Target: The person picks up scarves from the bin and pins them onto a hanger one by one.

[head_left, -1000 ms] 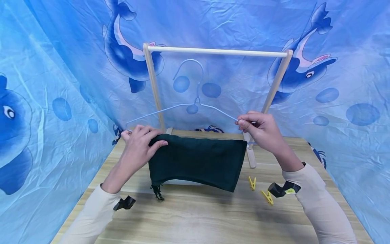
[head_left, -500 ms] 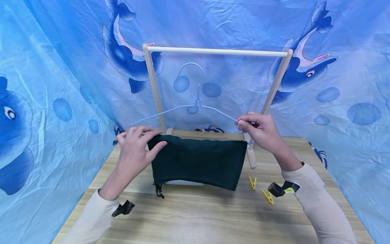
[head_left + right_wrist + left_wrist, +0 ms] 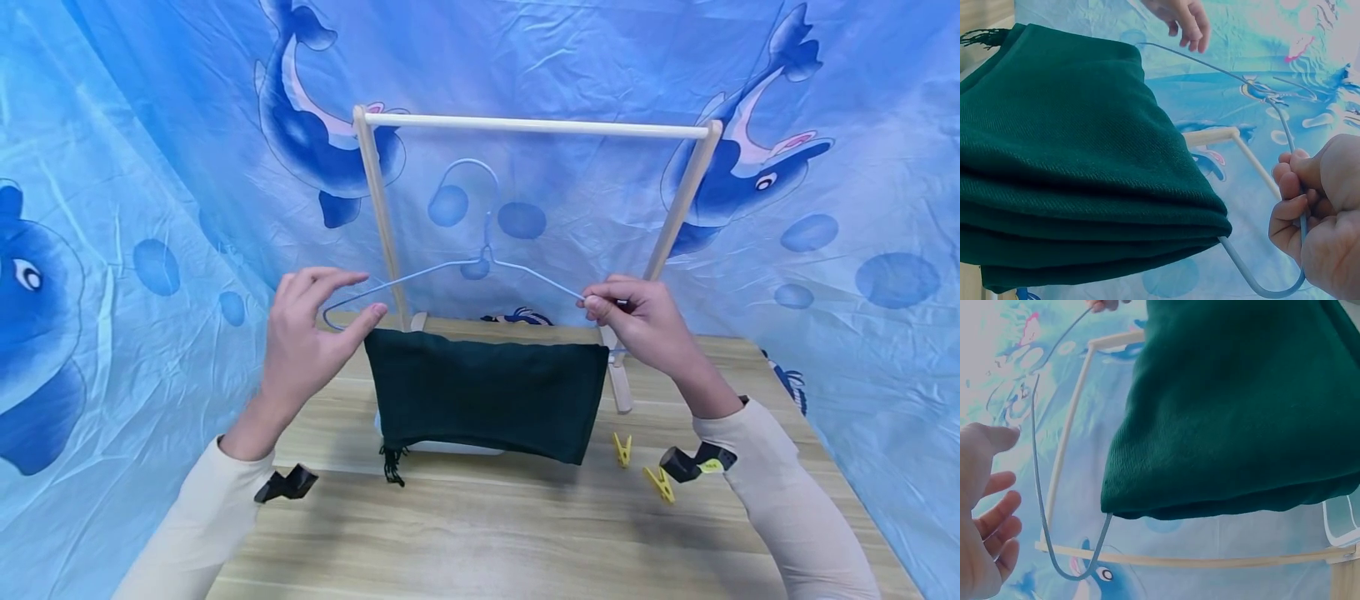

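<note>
A folded dark green scarf (image 3: 487, 396) with a short fringe hangs over the lower bar of a light blue wire hanger (image 3: 467, 161). My right hand (image 3: 645, 321) grips the hanger's right shoulder, its fingers curled round the wire in the right wrist view. Beside the hanger's left end is my left hand (image 3: 303, 333), thumb and fingers spread and holding nothing. In the left wrist view a gap shows between this hand and the wire. The scarf's layers lie stacked at the bar, seen in the right wrist view (image 3: 1085, 187).
Behind the hanger stands a wooden rack with a pale crossbar (image 3: 532, 126). Two yellow clothespins (image 3: 622, 450) lie on the wood-grain table (image 3: 465, 542) at the right. A white container (image 3: 453, 448) is mostly hidden behind the scarf. A blue dolphin-print curtain surrounds the table.
My left hand has let go of the scarf's left top corner and moved up and left, its fingers spreading. The hanger's hook has dropped slightly. The right hand keeps its grip.
</note>
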The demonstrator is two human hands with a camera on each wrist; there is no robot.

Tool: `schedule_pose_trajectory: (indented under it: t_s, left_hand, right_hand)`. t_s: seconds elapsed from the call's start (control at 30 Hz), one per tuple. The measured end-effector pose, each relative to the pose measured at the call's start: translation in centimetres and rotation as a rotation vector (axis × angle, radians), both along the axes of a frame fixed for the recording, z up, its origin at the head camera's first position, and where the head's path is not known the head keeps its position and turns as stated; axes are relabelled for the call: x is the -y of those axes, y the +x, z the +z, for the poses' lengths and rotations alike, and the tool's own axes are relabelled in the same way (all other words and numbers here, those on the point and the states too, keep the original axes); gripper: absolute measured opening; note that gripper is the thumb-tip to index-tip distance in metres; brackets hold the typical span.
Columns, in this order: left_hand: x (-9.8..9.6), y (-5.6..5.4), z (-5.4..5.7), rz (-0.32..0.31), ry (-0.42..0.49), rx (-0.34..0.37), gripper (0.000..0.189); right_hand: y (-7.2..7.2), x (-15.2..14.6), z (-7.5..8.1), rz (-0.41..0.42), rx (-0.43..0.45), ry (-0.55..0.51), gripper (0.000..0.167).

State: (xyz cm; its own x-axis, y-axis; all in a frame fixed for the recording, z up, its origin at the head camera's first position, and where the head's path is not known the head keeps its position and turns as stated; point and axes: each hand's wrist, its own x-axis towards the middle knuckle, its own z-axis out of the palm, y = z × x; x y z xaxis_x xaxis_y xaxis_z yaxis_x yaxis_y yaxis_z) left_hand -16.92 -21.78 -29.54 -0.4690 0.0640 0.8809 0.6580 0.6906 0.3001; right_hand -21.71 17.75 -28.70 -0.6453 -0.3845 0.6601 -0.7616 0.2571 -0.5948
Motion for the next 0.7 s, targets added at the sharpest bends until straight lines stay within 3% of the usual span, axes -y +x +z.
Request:
schedule_pose_trajectory:
  t_s: [0.27, 0.7]
  left_hand:
    - [1.0, -1.2, 0.9, -0.082, -0.045, 0.195, 0.040]
    - [1.7, -3.0, 1.1, -0.192, -0.060, 0.243, 0.030]
  right_hand:
    - [-0.2, 0.1, 0.1, 0.022, -0.012, -0.002, 0.016]
    - [-0.7, 0.0, 0.3, 0.042, -0.030, -0.004, 0.016]
